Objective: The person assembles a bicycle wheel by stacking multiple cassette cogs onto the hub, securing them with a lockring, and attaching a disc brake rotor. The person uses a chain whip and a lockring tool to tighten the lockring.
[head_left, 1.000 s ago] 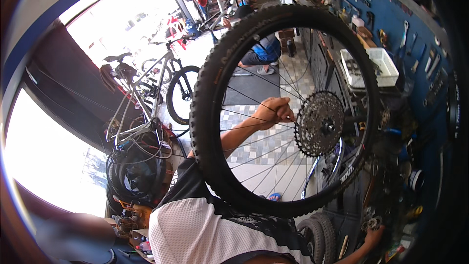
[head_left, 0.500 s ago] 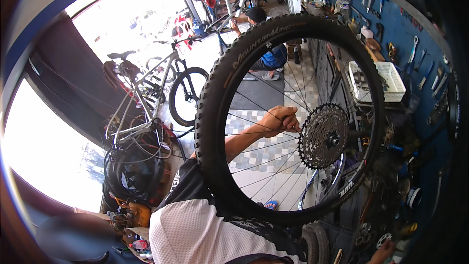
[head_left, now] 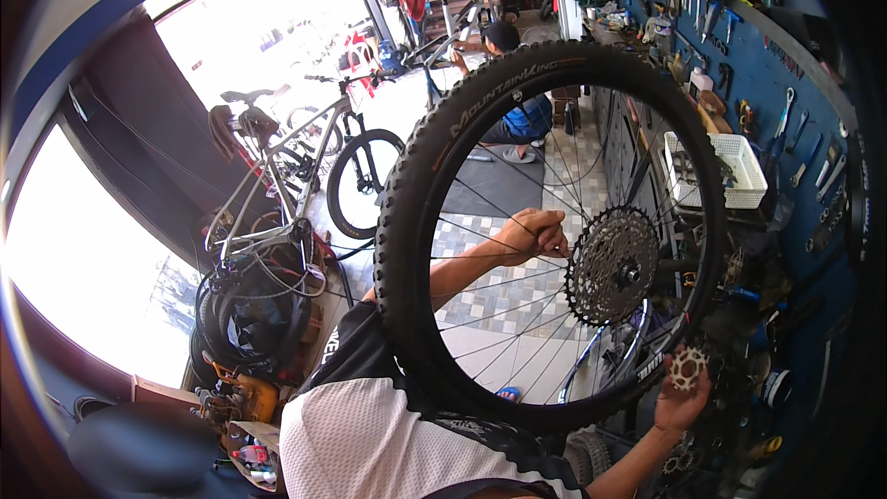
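Note:
A bicycle wheel (head_left: 420,143) with a knobby black tyre stands upright in front of me, with a large dark cassette (head_left: 596,273) on its hub. My left hand (head_left: 531,233) reaches behind the spokes and is closed beside the hub, seemingly holding the wheel there; spokes and cassette partly hide the grip. At the lower right, my right hand (head_left: 682,397) holds a small toothed sprocket (head_left: 686,368) between thumb and fingers, close to the tyre's lower edge.
A wall of tools (head_left: 804,143) and a white plastic basket (head_left: 739,171) are on the right. A grey bicycle (head_left: 277,157) stands at left, above several tyres (head_left: 242,319). Farther off, a person in blue (head_left: 527,120) crouches near another bicycle.
My right hand has risen from the lower right edge toward the wheel, bringing the small sprocket up into view. The left hand stays closed near the hub.

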The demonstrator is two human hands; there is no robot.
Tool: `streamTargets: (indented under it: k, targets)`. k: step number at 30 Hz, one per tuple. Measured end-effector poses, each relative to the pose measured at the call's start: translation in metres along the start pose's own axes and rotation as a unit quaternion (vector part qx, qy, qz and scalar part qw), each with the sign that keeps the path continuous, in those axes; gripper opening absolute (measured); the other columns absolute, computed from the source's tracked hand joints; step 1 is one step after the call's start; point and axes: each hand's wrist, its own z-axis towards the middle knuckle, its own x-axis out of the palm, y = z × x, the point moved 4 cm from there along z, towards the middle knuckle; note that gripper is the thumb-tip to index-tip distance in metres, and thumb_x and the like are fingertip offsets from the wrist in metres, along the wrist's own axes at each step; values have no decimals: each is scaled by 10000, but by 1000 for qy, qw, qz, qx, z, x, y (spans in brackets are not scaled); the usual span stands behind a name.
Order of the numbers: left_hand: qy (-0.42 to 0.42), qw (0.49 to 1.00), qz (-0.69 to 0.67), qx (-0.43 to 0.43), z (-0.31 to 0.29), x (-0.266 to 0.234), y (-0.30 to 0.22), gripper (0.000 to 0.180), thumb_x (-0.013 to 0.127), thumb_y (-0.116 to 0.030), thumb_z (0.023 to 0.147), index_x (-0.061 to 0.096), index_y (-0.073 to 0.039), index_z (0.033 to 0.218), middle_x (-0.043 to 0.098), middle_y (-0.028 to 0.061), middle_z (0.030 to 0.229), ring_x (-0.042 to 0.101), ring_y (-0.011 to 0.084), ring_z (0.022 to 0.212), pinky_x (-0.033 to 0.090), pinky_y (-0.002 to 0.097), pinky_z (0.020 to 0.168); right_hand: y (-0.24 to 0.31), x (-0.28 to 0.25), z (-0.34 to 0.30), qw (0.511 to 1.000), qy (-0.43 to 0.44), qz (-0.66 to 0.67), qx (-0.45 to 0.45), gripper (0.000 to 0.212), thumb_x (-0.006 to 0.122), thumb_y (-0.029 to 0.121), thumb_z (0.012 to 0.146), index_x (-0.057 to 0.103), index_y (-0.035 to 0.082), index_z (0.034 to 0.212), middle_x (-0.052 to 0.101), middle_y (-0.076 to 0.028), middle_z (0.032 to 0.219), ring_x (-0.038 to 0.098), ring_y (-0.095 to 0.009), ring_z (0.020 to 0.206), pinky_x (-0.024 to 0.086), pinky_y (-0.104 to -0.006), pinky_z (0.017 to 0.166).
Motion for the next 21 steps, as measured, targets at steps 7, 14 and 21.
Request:
streamTargets:
  k: [7, 14, 21]
  targets:
    - [-7, 1000, 13, 5, 0, -2, 1, 571, 545, -358, 1062, 432, -107, 562, 499, 67, 638, 655, 264, 842, 549, 417, 813, -32, 36, 5, 993, 110, -31, -19, 691, 580, 508, 1040, 423, 39, 1522, 553, -243, 1450, 672, -402, 1163, 665, -409, 746]
    - [9, 1000, 19, 15, 0, 0, -2, 570, 535, -360, 1067, 428, -112, 565, 494, 59, 638, 663, 266, 847, 563, 433, 833, -63, 98, 8, 969, 248, -1, 1, 812, 636, 511, 992, 270, 172, 1633, 546, -235, 1440, 692, -372, 1107, 666, -354, 728]
    - [19, 1000, 17, 17, 4, -5, -1, 563, 533, -345, 1069, 427, -110, 568, 489, 63, 641, 663, 273, 849, 567, 451, 843, -84, 102, 22, 971, 237, 23, 38, 797, 716, 410, 967, 317, 177, 1616, 483, -286, 1478, 640, -462, 1213, 685, -429, 796]
